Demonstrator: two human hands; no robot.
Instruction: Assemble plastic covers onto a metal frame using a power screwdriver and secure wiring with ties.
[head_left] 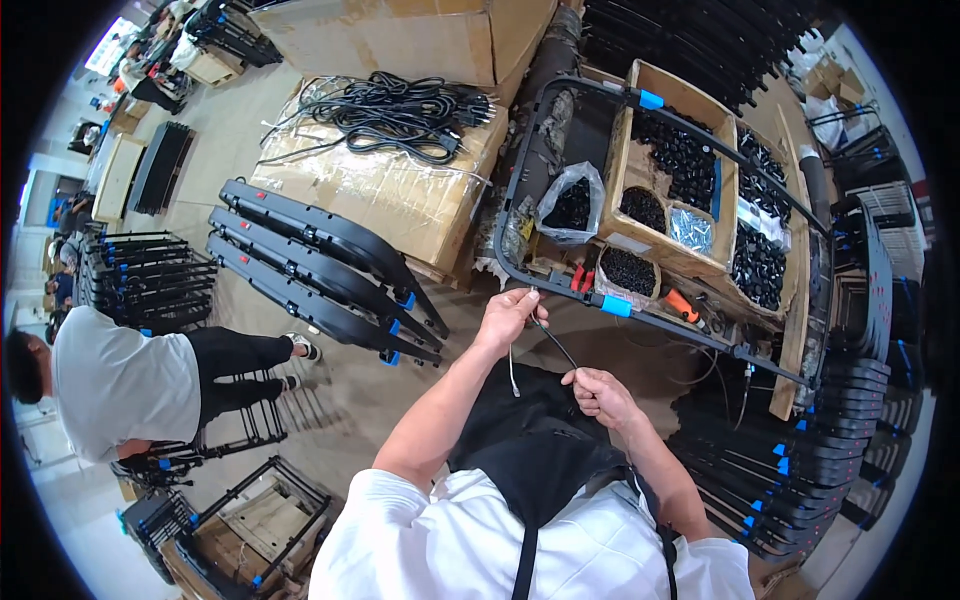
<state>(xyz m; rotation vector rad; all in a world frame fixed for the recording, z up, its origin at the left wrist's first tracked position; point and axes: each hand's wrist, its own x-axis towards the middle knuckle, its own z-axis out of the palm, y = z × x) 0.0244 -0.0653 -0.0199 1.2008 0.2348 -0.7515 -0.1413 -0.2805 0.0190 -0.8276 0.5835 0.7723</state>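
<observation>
My left hand (508, 320) is closed with a pinch on a black cable (557, 347), just below the near bar of a black tubular frame (520, 160). Lower and to the right, my right hand (603, 397) is closed round the same cable, which runs slanting between the two hands. From under my left hand hangs a thin lead with a pale connector (515, 385) at its end. Blue tape (616, 306) wraps the frame's near bar. The frame lies across the workbench, around wooden boxes of parts.
Black small parts fill a wooden box (618, 150); a plastic bag (573, 203) sits beside it. Red-handled pliers (582, 279) and an orange-handled tool (683, 306) lie nearby. Coiled black cables (400, 115) top a carton. Black frames (310, 265) stand left; a person (130, 380) stands beyond.
</observation>
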